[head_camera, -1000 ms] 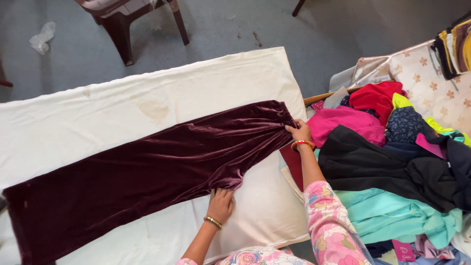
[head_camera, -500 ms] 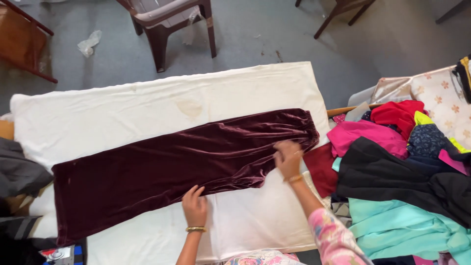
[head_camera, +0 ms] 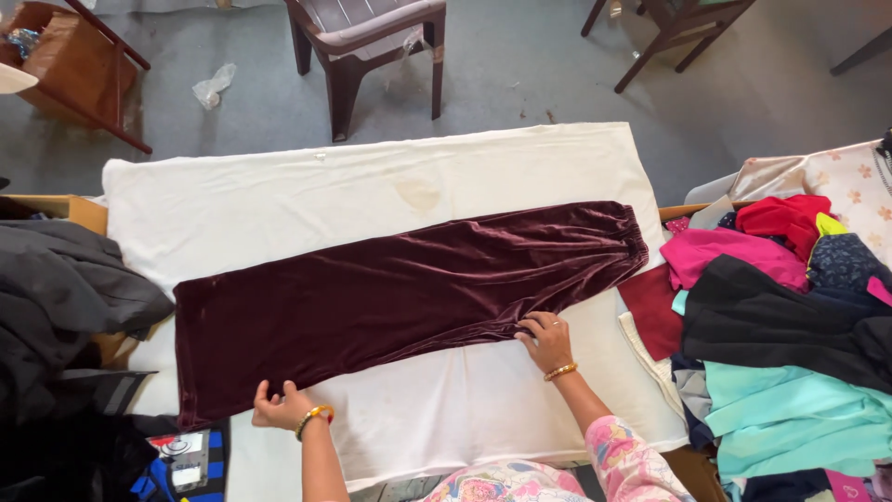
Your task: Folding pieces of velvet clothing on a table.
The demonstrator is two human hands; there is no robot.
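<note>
1. Left hand (head_camera: 283, 407) pinches the near hem corner of the maroon velvet trousers (head_camera: 400, 293); keep it taut.
2. Right hand (head_camera: 548, 341) lies open, flat on their near edge; smooth outward.
3. Trousers lie lengthwise on the white-sheeted desk (head_camera: 372, 186); align edges.

The trousers (head_camera: 409, 293) are laid lengthwise across the sheet (head_camera: 372, 186) on the surface. A clothes heap (head_camera: 790, 325) is piled at the frame's right, a chair (head_camera: 367, 42) is placed at upper centre.

Plain maroon velvet trousers (head_camera: 400, 288), white sheet (head_camera: 372, 186)
</note>
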